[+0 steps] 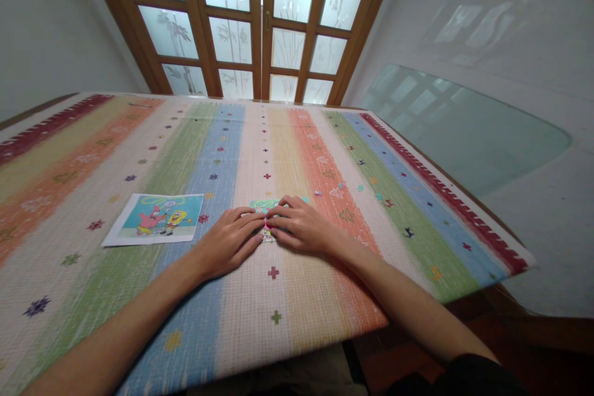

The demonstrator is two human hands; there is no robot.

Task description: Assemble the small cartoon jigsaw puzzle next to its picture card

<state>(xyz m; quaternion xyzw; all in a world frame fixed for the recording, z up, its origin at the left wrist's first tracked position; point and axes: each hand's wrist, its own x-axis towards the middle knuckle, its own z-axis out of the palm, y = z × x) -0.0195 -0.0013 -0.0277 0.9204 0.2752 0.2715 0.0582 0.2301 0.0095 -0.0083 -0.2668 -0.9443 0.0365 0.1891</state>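
- Striped tablecloth [139,154] covers the table before a wooden glass door [260,25].
- Cartoon picture [155,218] lies left of the hands.
- Left hand [229,241] and right hand [301,226] press flat, fingertips meeting, on a small printed paper [262,205] mid-table.

Bare forearms; dark sleeve [468,371] at right elbow.

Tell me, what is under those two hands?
A small printed paper peeks out between the left hand and right hand, on the striped cloth; most of it is covered.
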